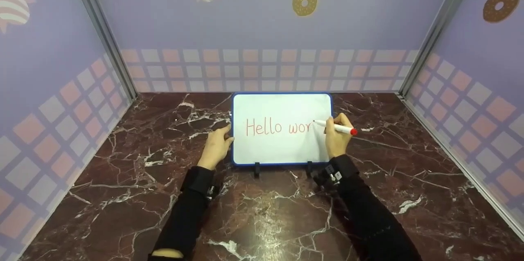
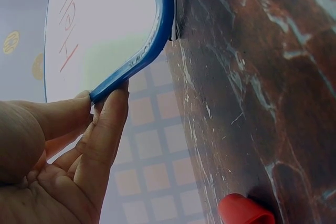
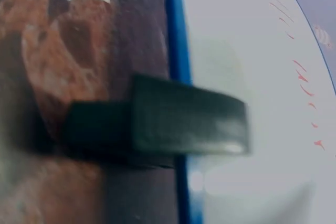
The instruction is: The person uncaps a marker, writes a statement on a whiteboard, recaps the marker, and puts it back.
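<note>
A whiteboard with a blue frame leans upright on a black stand. Red handwriting across it reads "Hello wor". My left hand pinches the board's left edge; in the left wrist view, the thumb lies on the front and fingers reach behind. With my right hand I grip a white marker with a red end, its tip at the last letter. The right wrist view shows a blurred black stand prong over the board's lower frame, with the right hand out of sight.
Dark red marbled tabletop spreads around the board. Lilac walls with a checked band enclose it at the back and sides. Low in the left wrist view, a red cap-like piece lies on the tabletop.
</note>
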Demonstrator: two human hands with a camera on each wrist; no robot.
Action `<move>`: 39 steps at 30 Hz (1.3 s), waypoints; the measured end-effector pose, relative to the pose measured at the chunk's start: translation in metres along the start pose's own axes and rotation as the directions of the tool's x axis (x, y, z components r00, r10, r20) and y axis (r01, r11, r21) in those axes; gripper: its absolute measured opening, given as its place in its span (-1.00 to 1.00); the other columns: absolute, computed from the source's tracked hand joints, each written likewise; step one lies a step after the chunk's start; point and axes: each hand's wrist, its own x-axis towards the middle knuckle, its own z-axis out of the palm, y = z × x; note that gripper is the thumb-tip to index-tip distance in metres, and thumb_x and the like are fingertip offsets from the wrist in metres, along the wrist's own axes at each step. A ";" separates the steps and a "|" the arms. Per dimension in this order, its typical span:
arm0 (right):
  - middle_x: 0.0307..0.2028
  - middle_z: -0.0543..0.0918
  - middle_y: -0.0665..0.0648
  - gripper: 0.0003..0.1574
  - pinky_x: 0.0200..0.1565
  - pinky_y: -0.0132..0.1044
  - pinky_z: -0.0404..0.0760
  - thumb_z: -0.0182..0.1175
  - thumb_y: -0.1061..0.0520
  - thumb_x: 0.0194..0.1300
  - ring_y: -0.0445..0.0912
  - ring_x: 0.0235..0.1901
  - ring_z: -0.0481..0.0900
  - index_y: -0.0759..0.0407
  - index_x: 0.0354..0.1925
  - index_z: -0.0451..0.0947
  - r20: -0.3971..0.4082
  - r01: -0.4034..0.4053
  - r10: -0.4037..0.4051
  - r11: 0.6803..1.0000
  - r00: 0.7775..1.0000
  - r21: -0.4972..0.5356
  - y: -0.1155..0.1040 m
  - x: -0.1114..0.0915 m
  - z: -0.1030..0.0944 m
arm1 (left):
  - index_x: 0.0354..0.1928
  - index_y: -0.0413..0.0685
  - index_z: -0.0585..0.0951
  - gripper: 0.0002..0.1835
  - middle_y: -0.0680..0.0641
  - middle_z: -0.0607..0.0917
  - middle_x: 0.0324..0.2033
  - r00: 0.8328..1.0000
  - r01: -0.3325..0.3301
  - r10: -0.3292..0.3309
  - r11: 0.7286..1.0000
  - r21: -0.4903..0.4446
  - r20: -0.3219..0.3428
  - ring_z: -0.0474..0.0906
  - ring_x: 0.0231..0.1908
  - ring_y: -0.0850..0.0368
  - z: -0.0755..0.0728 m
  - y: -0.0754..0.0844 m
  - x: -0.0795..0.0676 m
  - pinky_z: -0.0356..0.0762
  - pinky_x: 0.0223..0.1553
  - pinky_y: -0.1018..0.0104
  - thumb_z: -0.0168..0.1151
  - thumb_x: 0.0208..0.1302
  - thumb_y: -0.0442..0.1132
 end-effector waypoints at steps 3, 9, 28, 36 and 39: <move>-0.77 0.41 -0.08 -0.68 -0.67 -0.52 0.28 0.06 0.51 0.22 -0.24 -0.77 0.40 0.61 -0.58 0.17 0.000 0.003 -0.003 1.000 1.000 0.018 0.000 0.004 -0.002 | 0.38 -0.27 0.38 -0.46 -0.33 0.72 -0.20 1.000 -0.005 0.005 1.000 -0.004 -0.006 0.72 -0.37 -0.16 -0.001 0.000 0.000 0.69 -0.32 0.18 0.16 0.38 -0.43; -0.74 0.49 0.21 -0.67 -0.65 -0.51 0.36 0.12 0.48 0.23 -0.14 -0.75 0.49 0.62 -0.59 0.25 0.042 -0.010 0.009 1.000 0.999 0.030 0.002 0.007 -0.005 | 0.37 -0.28 0.39 -0.47 -0.32 0.71 -0.23 1.000 -0.014 0.014 1.000 0.008 -0.014 0.71 -0.41 -0.11 -0.003 -0.001 -0.002 0.70 -0.33 0.19 0.17 0.37 -0.44; -0.74 0.42 0.47 -0.67 -0.68 -0.51 0.35 0.09 0.53 0.19 -0.11 -0.79 0.47 0.65 -0.62 0.21 0.058 0.002 -0.002 1.000 0.998 0.002 0.005 0.007 -0.009 | 0.37 -0.30 0.39 -0.48 -0.31 0.72 -0.25 1.000 -0.017 0.017 1.000 -0.013 -0.004 0.71 -0.39 -0.14 -0.001 0.002 -0.002 0.69 -0.35 0.21 0.16 0.38 -0.43; -0.84 0.38 0.00 -0.68 -0.74 -0.52 0.32 0.03 0.54 0.12 -0.21 -0.84 0.38 0.61 -0.67 0.16 0.080 -0.014 0.016 1.000 0.997 -0.024 0.002 0.003 -0.012 | 0.35 -0.32 0.40 -0.48 -0.33 0.73 -0.26 0.999 -0.032 0.032 0.999 -0.006 -0.020 0.71 -0.43 -0.15 0.000 0.001 -0.001 0.70 -0.37 0.19 0.18 0.36 -0.44; -0.83 0.34 -0.06 -0.69 -0.75 -0.54 0.29 0.02 0.56 0.10 -0.29 -0.84 0.34 0.62 -0.67 0.16 0.080 -0.003 0.007 0.998 0.997 -0.059 0.000 0.002 -0.013 | 0.37 -0.31 0.38 -0.48 -0.34 0.72 -0.23 1.000 -0.016 0.016 1.000 -0.015 -0.005 0.71 -0.38 -0.18 0.000 0.001 -0.001 0.71 -0.34 0.21 0.16 0.38 -0.44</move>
